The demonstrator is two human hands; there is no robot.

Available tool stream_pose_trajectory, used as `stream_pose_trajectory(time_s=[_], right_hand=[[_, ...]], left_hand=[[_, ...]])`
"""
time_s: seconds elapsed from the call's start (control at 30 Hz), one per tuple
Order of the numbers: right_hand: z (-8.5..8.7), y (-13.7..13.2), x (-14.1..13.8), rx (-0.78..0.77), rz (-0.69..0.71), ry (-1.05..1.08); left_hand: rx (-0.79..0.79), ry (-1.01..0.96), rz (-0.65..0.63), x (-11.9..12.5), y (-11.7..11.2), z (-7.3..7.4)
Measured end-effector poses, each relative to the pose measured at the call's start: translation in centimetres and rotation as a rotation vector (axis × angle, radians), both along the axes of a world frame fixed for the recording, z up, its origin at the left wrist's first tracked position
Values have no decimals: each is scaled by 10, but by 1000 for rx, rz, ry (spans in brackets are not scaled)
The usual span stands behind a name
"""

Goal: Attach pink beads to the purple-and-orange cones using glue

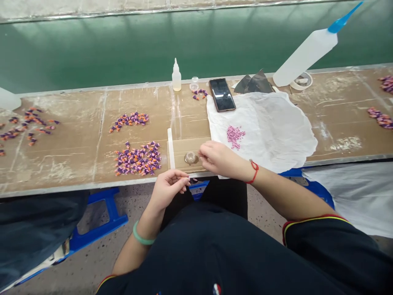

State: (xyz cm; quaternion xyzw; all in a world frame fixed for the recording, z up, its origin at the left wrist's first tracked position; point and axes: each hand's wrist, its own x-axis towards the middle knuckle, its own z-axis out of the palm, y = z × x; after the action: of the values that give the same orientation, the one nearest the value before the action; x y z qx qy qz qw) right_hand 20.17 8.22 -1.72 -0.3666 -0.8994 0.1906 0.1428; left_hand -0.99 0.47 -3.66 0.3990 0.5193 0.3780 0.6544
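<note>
My left hand (pixel 168 187) is at the table's front edge, thumb and forefinger pinched on a small purple-and-pink figure (pixel 190 180), mostly covered by the fingertips. Just right of a small round clear dish (pixel 190 157), my right hand (pixel 216 159) has its fingers pressed together; whatever they hold cannot be made out. The dish stands on a piece of cardboard (pixel 181 144), beside a white flat strip (pixel 170 147). A pile of similar purple, orange and pink figures (pixel 138 159) lies to the left. On a white cloth (pixel 264 127), tiny pink beads (pixel 235 136) are heaped beyond my right hand.
A dark phone (pixel 222 95) lies on the cloth's far corner. Behind are a small dropper bottle (pixel 176 77), a leaning white bottle with a blue nozzle (pixel 305 57) and a tape roll (pixel 301 81). More figures (pixel 130 119) lie farther back; blue stools (pixel 106 211) stand below.
</note>
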Motion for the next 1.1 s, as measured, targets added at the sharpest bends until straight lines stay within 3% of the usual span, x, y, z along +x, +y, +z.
stream_pose_trajectory(time_s=[0.27, 0.53, 0.67, 0.77, 0.93, 1.0, 1.1], right_hand=[[5, 18, -19, 60, 114, -326], [8, 19, -27, 58, 115, -387], [15, 16, -24, 41, 45, -253], [25, 8, -20, -177, -62, -5], [39, -18, -21, -869, -148, 500], [42, -28, -23, -973, -159, 612], [45, -39, -25, -922, -158, 705]], left_hand=[[-2, -11, 36, -5, 0, -6], [-2, -51, 48, -8, 2, -10], [-2, -114, 117, -7, 1, -11], [39, -197, 185, -4, 1, -4], [135, -308, 197, 3, 1, 15], [155, -322, 192, 7, 0, 21], [176, -331, 194, 11, -2, 26]])
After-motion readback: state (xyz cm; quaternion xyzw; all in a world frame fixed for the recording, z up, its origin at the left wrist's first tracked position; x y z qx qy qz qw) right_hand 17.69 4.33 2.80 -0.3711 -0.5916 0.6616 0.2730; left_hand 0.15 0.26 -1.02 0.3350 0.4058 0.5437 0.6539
